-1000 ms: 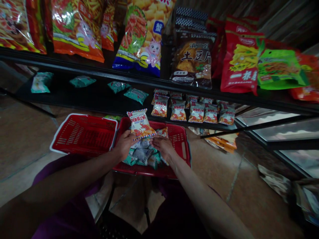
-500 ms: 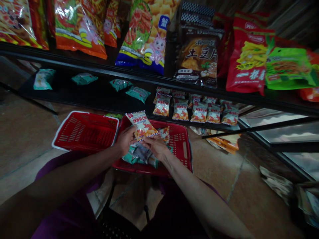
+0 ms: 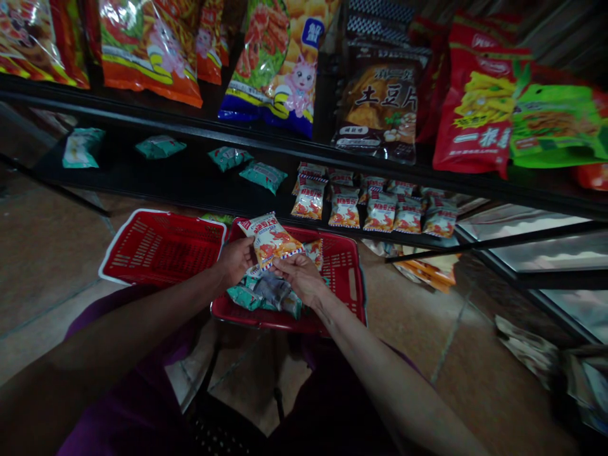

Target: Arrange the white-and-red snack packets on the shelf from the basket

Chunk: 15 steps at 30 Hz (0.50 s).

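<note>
Currently, the left hand (image 3: 236, 261) is gripping the left side of a white-and-orange snack packet (image 3: 276, 240) over the right red basket (image 3: 346, 266), and the right hand (image 3: 300, 276) is clamping its near edge between thumb and fingers. Similar small packets (image 3: 344, 208) are standing on the far lower shelf (image 3: 190, 188).

Small packet (image 3: 274, 240) is looking like thin, crinkled plastic, slightly shiny. Basket below (image 3: 346, 272) is showing smooth hard plastic. Big bags (image 3: 297, 82) are gleaming, glossy film. Floor (image 3: 403, 329) is looking like dull tile, trousers (image 3: 111, 402) like matt cloth.
</note>
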Each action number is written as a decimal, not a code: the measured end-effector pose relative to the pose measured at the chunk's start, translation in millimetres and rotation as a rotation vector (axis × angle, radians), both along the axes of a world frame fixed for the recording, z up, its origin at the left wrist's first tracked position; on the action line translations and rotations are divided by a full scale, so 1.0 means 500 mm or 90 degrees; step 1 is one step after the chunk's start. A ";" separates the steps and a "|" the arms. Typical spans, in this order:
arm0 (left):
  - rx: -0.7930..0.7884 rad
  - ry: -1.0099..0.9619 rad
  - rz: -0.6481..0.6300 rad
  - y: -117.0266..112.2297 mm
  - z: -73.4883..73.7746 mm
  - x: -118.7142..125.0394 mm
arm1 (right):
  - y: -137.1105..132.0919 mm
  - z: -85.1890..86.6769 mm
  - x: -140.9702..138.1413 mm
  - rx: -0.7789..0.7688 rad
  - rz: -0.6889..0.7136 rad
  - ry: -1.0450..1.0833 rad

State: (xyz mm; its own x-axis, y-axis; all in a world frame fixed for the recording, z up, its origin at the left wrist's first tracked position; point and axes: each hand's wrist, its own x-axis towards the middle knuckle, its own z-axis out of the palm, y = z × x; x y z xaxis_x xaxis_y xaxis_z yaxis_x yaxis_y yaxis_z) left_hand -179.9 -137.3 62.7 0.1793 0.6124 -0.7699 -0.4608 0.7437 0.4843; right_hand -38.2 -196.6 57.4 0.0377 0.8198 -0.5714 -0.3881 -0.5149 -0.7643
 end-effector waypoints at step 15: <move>0.114 0.061 0.031 0.057 0.005 -0.030 | -0.020 -0.015 0.030 -0.045 0.044 -0.151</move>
